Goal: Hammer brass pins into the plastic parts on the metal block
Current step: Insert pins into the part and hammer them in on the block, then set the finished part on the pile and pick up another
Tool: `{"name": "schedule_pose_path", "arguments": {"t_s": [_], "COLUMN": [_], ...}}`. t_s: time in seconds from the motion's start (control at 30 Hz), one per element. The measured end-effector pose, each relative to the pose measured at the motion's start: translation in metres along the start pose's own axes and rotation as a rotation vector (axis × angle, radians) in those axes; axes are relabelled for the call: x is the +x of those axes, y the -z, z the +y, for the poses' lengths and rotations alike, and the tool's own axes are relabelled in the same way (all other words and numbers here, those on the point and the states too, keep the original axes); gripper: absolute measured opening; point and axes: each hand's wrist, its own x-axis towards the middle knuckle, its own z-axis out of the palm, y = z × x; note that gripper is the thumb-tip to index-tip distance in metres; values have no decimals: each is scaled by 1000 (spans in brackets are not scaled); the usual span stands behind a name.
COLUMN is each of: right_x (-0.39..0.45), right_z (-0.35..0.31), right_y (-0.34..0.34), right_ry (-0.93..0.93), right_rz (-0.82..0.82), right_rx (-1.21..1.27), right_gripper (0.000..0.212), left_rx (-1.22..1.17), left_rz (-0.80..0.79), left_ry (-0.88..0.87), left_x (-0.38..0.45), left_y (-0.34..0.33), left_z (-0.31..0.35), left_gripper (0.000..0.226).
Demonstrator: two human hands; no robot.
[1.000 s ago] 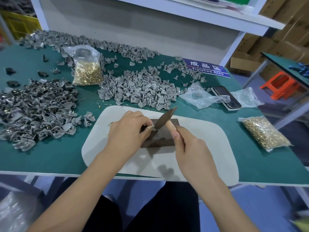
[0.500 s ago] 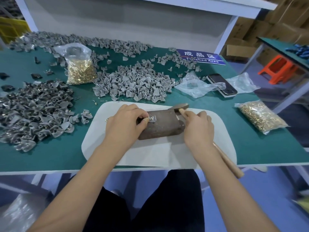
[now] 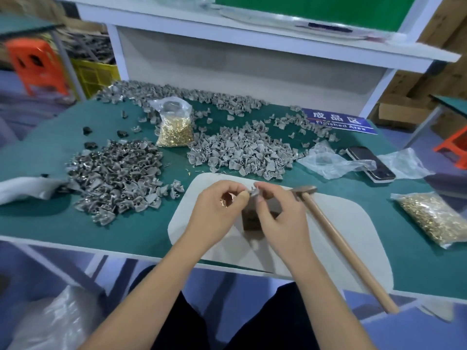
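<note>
Fingertips of both hands, left hand (image 3: 219,212) and right hand (image 3: 280,218), pinch one small grey plastic part (image 3: 253,192) above the dark metal block (image 3: 254,218); brass pins fill the clear plastic bag (image 3: 174,125) and the second clear bag (image 3: 436,218).

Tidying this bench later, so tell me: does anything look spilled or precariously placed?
Yes. The hammer lies on the white mat with its handle end overhanging the table's near edge. A few loose brass pins lie scattered on the green table, outside the bags.
</note>
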Motion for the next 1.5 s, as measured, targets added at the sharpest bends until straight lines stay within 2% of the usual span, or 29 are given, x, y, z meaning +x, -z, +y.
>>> {"name": "schedule_pose_path", "arguments": {"t_s": [0.07,0.17,0.27,0.33,0.47,0.6,0.67,0.8,0.9,1.0,1.07,1.13,1.2,1.37,1.5], "right_x": [3,5,10,14,20,38,48,66,79,88,88,81,71,56,53], "right_z": [-6,-16,-26,-32,-39,-41,-42,-44,-35,-19,-9,0,9,16,17], "right_y": [-9,-22,-37,-51,-85,-115,-128,-142,-126,-93,-75,-62,-55,-53,-53], "right_ry": [35,76,113,187,245,301,294,222,103,13,-24,-67,-106,-130,-116], "right_rz": [-40,-68,-134,-165,-251,-363,-405,-464,-394,-327,-355,-375,-378,-265,-217], "right_rx": [22,79,149,70,-92,-218,-254,-356,-534,-639,-625,-574,-535,-394,-415], "right_gripper": [22,21,29,27,25,25,24,20,21,19,16,14,15,22,22], "left_rx": [-59,-60,82,231,313,520,642,752,779,745,647,562,586,630,663], "left_rz": [21,49,116,135,158,233,294,381,398,333,202,15,-95,-99,-60], "left_ry": [26,47,26,25,70,-25,-50,10,29,-81,-129,-41,6,15,14], "left_x": [-4,-10,-18,-24,-27,-16,-6,13,19,18,13,5,1,-1,-4], "left_y": [14,35,55,69,99,121,129,138,139,128,114,100,87,78,75], "left_z": [0,-2,-12,-21,-42,-61,-70,-86,-91,-88,-80,-73,-71,-71,-68], "left_gripper": [22,21,11,11,9,3,7,8,10,15,19,27,29,25,12]}}
